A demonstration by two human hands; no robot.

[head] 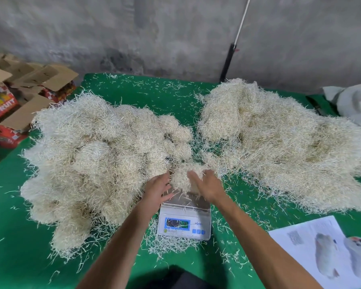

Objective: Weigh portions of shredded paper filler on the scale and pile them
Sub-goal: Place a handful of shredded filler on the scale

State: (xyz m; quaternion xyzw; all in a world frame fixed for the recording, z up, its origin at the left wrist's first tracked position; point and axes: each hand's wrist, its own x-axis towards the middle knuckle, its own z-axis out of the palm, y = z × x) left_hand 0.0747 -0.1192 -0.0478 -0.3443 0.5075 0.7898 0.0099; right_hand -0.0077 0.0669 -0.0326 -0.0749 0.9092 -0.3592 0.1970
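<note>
Green-covered desk against a bare grey concrete wall, loose strands scattered all over it. Digital scale sits at 6 o'clock, display facing the person; reading is too blurred to make out.

Portion of shredded paper filler sits on the far end of the scale platter, right between both hands. Left hand cups its left flank, right hand cups its right flank, fingers curled into the clump on each side. Looks like a two-handed squeeze or lift, can't tell which.

Big lumpy pile at 9 o'clock, probably the weighed portions, its near edge just beside the left hand. Looser heap at 2 o'clock, probably the stock.

Handling: very light, springy, sheds strands at any touch. No rigid point to grab. Best taken from both flanks, compressed a little so it holds as a ball; a one-handed pinch would likely pull out a tuft and change the weight.

Cardboard fruit boxes at 10 o'clock off the desk edge, printed sheet at 4 o'clock.
</note>
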